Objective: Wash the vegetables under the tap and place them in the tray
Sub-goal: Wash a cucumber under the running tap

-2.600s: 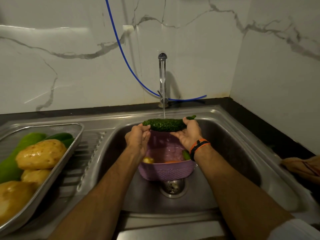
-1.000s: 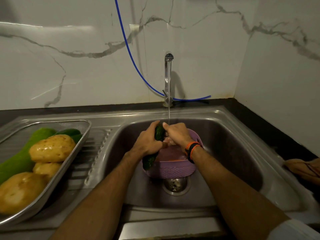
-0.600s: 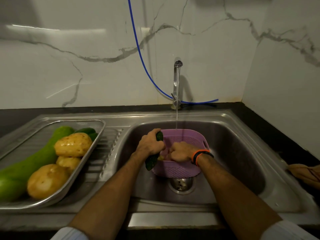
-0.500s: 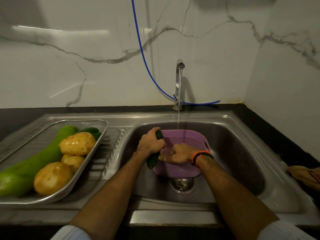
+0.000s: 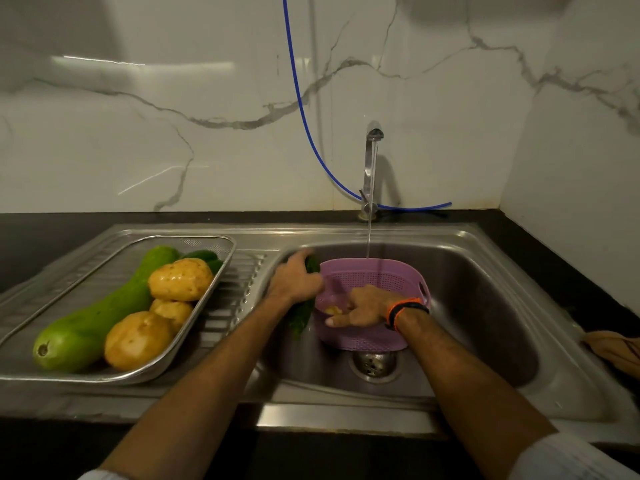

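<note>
Your left hand (image 5: 294, 280) is wrapped around the dark green cucumber (image 5: 302, 317), holding it over the left side of the sink basin (image 5: 485, 306), just beside the purple basket (image 5: 374, 275). Your fist hides the middle of the cucumber; only its top tip above your knuckles and the lower end below your wrist show, and that lower end is dim against the steel.

Your right hand (image 5: 360, 308) reaches down into the basket, fingers bent toward a small yellowish vegetable (image 5: 333, 310). Whether your fingers actually grip it or only touch it is not clear, since your hand covers most of it and the rest of the basket's contents. An orange and black band (image 5: 405, 306) sits on that wrist.

The tap (image 5: 372, 157) runs a thin stream that falls onto the far rim of the basket, clear of both hands. The basket stands over the drain (image 5: 374, 363), partly covering it.

On the drainboard to your left, the steel tray (image 5: 194, 344) holds a long pale green gourd (image 5: 97, 323), three potatoes (image 5: 180, 278) and something dark green (image 5: 204, 256) mostly hidden behind them. A blue hose (image 5: 301, 109) hangs down the marble wall behind the tap. At the right edge, a brownish cloth (image 5: 616, 351) is cut off by the frame.
</note>
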